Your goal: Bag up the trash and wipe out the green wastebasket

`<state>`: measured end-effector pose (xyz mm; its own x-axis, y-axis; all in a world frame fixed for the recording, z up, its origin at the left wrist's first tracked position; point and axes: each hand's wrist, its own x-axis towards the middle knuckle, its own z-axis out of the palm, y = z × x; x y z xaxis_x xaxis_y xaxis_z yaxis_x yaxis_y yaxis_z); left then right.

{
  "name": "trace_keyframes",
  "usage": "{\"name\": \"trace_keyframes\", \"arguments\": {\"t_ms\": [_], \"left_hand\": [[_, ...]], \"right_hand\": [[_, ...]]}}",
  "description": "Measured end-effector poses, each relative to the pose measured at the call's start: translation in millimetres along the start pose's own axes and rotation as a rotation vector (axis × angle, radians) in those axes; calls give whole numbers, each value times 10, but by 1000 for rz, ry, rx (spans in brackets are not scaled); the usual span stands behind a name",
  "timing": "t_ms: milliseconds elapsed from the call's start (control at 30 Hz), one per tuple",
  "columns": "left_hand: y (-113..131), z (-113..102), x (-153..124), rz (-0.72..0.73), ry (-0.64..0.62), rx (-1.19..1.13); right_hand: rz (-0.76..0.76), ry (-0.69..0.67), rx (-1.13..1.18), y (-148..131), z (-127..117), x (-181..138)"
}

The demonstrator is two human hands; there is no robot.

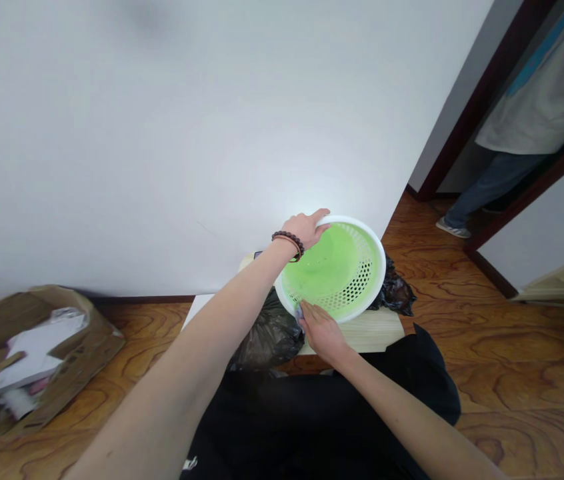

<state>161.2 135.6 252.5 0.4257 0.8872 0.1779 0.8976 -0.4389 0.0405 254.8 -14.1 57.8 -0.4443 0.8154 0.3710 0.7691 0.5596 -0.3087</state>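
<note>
Against the white wall [162, 133], on the wood-grain floor [487, 333], stands a low pale wooden surface [377, 328], and everything in hand sits on or over it. Largest to the side is an open cardboard box [62, 353] holding crumpled paper, well apart on the left. A dark crumpled plastic bag [267, 337] lies on the surface under the basket, with more black plastic [396, 292] showing past its right edge. Another person stands in the doorway at the far right, only a pale shirt [542, 87] and jeans in view.

Tilted toward the camera over the bag is the round green colander basket [335, 267] with a white rim and perforated wall. Its inside looks bare: nothing is seen lying in it. The left hand [305, 228], a bead bracelet [288, 241] on the wrist, is closed over the far rim and holds the basket up. The right hand [319, 330] is at the near rim, fingers pressed on something small and pale there, perhaps a cloth; I cannot tell what it is, nor whether it is truly gripped.

Judging by this, the work on the basket is under way, at the near rim, and how much of the rim or wall is done I cannot tell
</note>
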Motion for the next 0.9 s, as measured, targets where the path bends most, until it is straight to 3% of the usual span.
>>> {"name": "trace_keyframes", "arguments": {"t_ms": [200, 333, 467, 567, 733, 900], "left_hand": [[-67, -105, 54, 55, -92, -39], [-93, -103, 81, 56, -70, -94], [-111, -22, 87, 25, -37, -284], [-120, 8, 87, 85, -106, -443], [-130, -4, 86, 105, -199, -559], [-166, 39, 73, 45, -137, -560]], "right_hand": [[-93, -31, -78, 181, -49, -149], [-136, -40, -124, 338, -89, -243], [-152, -52, -120, 449, -133, -286], [-123, -71, -103, 486, -143, -315], [-72, -75, -41, 338, -72, -233], [-6, -12, 30, -11, 77, -1]]}}
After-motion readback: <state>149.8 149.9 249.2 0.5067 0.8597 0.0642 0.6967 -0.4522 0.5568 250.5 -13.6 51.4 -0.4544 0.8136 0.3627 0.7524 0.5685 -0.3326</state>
